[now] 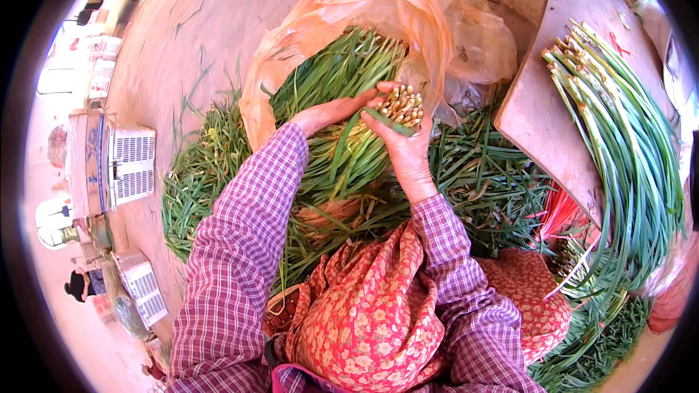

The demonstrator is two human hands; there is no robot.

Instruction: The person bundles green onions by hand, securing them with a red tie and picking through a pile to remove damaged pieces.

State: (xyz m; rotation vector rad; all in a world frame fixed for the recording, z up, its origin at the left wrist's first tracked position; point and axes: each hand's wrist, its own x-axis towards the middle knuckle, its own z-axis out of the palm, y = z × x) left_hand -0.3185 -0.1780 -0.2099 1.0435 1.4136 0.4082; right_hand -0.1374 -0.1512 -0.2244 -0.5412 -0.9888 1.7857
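Observation:
A bunch of garlic chives (pixel 348 164) lies between my two hands, its pale cut ends (pixel 403 105) facing right and its green leaves hanging lower left. My left hand (pixel 338 110) rests along the bunch's far side, fingers stretched toward the cut ends and pressed on the stems. Closed round the stem end from the near right is my right hand (pixel 405 154), over a green leaf strip (pixel 391 122) that crosses the stems. Just beyond, a translucent orange plastic bag (pixel 320 18) stands open with more garlic chives (pixel 342 58) inside.
Loose green leaves (pixel 200 175) heap around the bag. A board (pixel 535 113) at right carries a large bunch of long green stalks (pixel 622 124). Red ties (pixel 559 211) hang beside it. Red flowered cloth (pixel 371 320) covers my lap. White crates (pixel 133 164) and cartons stand far left.

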